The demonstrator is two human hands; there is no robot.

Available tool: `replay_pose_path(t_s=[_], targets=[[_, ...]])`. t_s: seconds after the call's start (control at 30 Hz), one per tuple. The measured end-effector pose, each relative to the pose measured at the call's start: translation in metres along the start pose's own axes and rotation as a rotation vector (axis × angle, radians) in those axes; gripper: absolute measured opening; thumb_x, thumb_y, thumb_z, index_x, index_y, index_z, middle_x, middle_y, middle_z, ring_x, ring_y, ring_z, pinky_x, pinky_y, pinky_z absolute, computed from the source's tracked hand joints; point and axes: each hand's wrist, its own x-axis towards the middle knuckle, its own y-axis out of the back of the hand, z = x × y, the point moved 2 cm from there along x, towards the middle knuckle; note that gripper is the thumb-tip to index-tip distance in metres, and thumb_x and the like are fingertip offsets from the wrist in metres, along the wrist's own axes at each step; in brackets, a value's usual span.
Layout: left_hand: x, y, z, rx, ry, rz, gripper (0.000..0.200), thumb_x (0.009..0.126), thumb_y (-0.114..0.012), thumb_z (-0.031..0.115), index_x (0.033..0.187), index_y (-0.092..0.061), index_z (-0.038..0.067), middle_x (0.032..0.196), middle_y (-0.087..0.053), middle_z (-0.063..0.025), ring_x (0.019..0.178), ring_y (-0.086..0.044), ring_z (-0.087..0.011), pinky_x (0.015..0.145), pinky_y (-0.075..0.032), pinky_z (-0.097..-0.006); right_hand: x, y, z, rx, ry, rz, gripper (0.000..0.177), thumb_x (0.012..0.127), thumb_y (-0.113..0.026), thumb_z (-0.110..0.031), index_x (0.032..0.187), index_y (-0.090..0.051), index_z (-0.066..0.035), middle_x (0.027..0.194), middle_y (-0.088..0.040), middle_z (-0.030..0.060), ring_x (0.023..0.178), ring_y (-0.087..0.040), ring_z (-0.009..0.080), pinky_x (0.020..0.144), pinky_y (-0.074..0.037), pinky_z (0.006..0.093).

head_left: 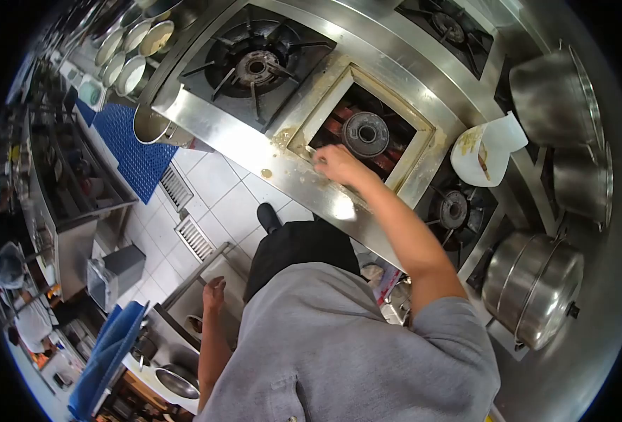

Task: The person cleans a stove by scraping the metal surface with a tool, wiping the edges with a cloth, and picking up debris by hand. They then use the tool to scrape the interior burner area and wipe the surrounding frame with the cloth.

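My right hand (340, 166) reaches to the front-left edge of a square burner opening (423, 130) in the steel stove (216, 133). Its fingers are pinched at the rim; a small pale tip (309, 149) shows beside them, too small to name. Inside the opening, the grate is off and a round burner head (366, 133) lies bare among reddish parts. Brown, greasy residue marks the steel around the rim, with a small brown puddle (266, 173) on the front ledge. My left hand (213, 292) hangs at my side, fingers loosely apart, holding nothing.
A white scoop-like container (478, 153) with brown smears stands right of the opening. Large steel pots (532, 288) line the stove's right side. Another burner with its grate (255, 67) is at left. Below are a steel pot (153, 126), a grey bin (117, 271) and floor drains (195, 238).
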Motion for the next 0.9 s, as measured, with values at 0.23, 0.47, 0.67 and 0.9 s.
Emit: replay_pose_path(t_s=[0.23,0.47,0.67,0.9], targets=[[-0.004,0.036,0.079,0.025,-0.002,0.056,0.039,0.09,-0.061,0.032,0.115,-0.067,0.003,0.105,-0.07,-0.0164,0.101,-0.066,-0.0274,0.089,-0.049,-0.0348,-0.102,0.012,0.097,-0.043,0.178,-0.091,0.011,0.08,-0.061,-0.011,0.086,-0.068,-0.004,0.089,-0.064,0.0192,0.09,-0.062,0.0401,0.08,-0.048,0.0473],[-0.038,0.015,0.039,0.31,-0.035,-0.061,0.034,0.092,-0.055,0.032,0.114,-0.068,0.008,0.108,-0.07,-0.0148,0.104,-0.066,-0.0282,0.091,-0.049,-0.036,-0.096,-0.014,0.077,0.138,0.006,0.162,0.014,0.08,-0.068,-0.013,0.083,-0.065,0.001,0.092,-0.063,0.0197,0.092,-0.062,0.0387,0.084,-0.049,0.046],[-0.029,0.019,0.01,0.264,0.093,-0.177,0.031,0.091,-0.056,0.029,0.111,-0.07,0.009,0.103,-0.071,-0.0134,0.097,-0.066,-0.0242,0.087,-0.05,-0.0353,0.002,-0.046,0.01,0.084,0.113,0.312,0.007,0.07,-0.064,-0.003,0.076,-0.062,0.0,0.086,-0.062,0.0205,0.088,-0.061,0.0352,0.081,-0.05,0.0446],[0.023,0.03,0.2,0.305,0.103,-0.063,0.033,0.092,-0.06,0.022,0.117,-0.066,0.003,0.111,-0.069,-0.0155,0.103,-0.065,-0.0235,0.089,-0.05,-0.0333,-0.065,-0.051,0.05,0.282,0.101,0.474,0.004,0.073,-0.06,0.0,0.075,-0.056,-0.001,0.085,-0.059,0.0174,0.092,-0.057,0.0361,0.085,-0.047,0.0445]])
